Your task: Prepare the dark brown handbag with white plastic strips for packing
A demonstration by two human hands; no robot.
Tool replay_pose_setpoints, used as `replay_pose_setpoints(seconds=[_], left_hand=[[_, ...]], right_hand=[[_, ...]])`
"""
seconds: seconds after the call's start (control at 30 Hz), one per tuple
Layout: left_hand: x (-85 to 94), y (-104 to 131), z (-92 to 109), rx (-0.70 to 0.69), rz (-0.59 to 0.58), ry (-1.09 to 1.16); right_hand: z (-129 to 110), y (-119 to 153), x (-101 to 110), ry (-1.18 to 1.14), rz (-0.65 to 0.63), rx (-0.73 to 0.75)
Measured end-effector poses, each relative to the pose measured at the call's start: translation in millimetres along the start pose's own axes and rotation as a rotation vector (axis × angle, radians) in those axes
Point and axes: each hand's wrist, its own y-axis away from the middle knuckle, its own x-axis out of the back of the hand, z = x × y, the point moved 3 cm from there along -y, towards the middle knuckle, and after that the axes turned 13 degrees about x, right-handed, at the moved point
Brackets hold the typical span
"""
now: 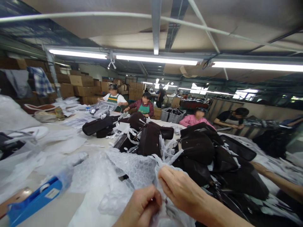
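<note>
Left hand (pixel 139 206) and right hand (pixel 176 187) both pinch the bubble wrap (pixel 132 170), fingers closed on its bunched edge, keeping it taut over the table (pixel 59 211). Dark bags (pixel 151 138) piled just behind.

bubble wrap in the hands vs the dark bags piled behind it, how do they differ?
The bubble wrap is pale, translucent and crumpled; the dark bags are opaque, dark brown and keep their shape. The wrap is pinched by the left hand and right hand; no hand touches the bags. The wrap lies nearest the camera; the bags are heaped behind it. Both rest on the same table.
</note>
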Motion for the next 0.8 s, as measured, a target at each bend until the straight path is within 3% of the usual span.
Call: replay_pose_setpoints(seconds=[0.1, 0.17, 0.27, 0.37, 0.43, 0.57, 0.63, 0.73, 0.8], left_hand=[[-2.1, -1, -13, 0.01, 0.075, -0.005], [-2.7, 0, -20, 0.018, 0.143, 0.014], [-6.0, 2, -25, 0.017, 0.159, 0.037], [-9.4, 3, -25, 0.077, 0.166, 0.16], [-10.6, 3, -21, 0.113, 0.17, 0.227], [-11.2, 1, -5, 0.176, -0.038, 0.216], [-7.7, 1, -1, 0.234, -0.093, 0.192], [-1.3, 3, 1, 0.148, 0.037, 0.056], [-5.6, 5, -3, 0.049, 0.037, -0.078]], right_hand=[[6, -1, -2, -0.382, 0.087, -0.172], [8, 1, -6, -0.768, 0.118, -0.404], [5, 5, -11, -1.135, 0.059, -0.648], [-1, 5, -10, -1.026, 0.009, -0.572], [-5, 4, -3, -0.86, 0.095, -0.465], [-12, -5, 17, -0.628, 0.274, -0.256], [-9, -10, 27, -0.58, 0.361, -0.252], [-8, -15, 36, -0.543, 0.433, -0.243], [-13, -14, 35, -0.521, 0.434, -0.129]])
